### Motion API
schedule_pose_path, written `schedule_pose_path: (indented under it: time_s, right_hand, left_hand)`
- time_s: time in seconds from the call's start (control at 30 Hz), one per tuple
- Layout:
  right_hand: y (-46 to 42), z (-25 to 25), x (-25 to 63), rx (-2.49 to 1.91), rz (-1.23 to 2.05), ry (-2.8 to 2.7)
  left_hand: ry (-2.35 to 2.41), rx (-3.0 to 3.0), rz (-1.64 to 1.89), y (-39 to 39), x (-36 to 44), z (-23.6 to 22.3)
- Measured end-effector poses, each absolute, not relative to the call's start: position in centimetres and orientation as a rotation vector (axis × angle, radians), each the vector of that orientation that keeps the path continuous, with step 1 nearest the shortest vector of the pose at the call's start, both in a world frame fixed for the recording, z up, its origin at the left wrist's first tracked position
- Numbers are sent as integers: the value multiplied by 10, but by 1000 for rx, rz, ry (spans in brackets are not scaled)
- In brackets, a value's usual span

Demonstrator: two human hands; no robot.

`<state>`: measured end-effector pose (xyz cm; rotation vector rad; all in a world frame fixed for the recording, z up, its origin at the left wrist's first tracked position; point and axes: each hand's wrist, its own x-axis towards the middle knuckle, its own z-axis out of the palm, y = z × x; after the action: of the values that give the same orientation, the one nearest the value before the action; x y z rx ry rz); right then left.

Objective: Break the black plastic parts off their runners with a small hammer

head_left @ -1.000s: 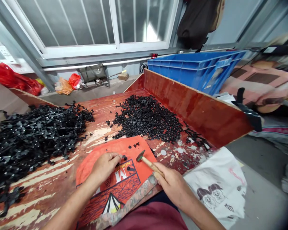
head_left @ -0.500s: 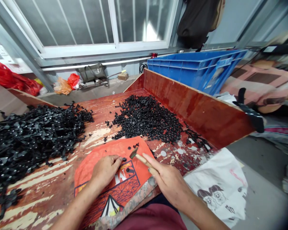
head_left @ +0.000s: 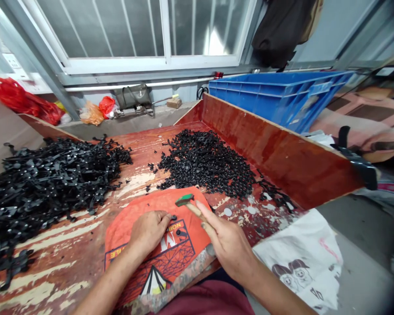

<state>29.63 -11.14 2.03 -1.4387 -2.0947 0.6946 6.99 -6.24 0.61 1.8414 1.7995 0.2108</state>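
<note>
My right hand [head_left: 231,245] is wrapped round the wooden handle of a small hammer [head_left: 184,200], whose head shows green on top. The hammer head is held above an orange printed cloth [head_left: 134,223] near the middle of the table. Against the cloth, my left hand [head_left: 151,229] is closed in a pinch, its fingertips at a small black round part [head_left: 174,217]. Another small black part [head_left: 178,232] lies on the lettering just below. The hammer head is a short way up and right of my left fingertips, apart from them.
A pile of small black parts [head_left: 206,162] sits ahead, and a larger pile of black strap-like pieces [head_left: 59,175] spreads at left. A red wooden board [head_left: 276,148] edges the right side, with a blue crate [head_left: 269,98] behind it. A white printed bag [head_left: 302,262] hangs at lower right.
The hammer head has lifted and turned, now showing its green top. My left hand stays at the black part with little movement. The whole view has shifted slightly.
</note>
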Motion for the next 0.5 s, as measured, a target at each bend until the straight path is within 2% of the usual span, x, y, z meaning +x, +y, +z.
schedule_pose_path:
  time_s: [0.17,0.33,0.5]
  right_hand:
    - [-108,17,291,-1550,709,-2153]
    - [-103,16,302,-1412,888,-1886]
    - [-110,10,314,-1472,974,-1915]
  left_hand:
    - [1744,1734,319,-60,68,4]
    - [1374,1129,688,-67,60,23]
    - [1226,892,704,-84,62,32]
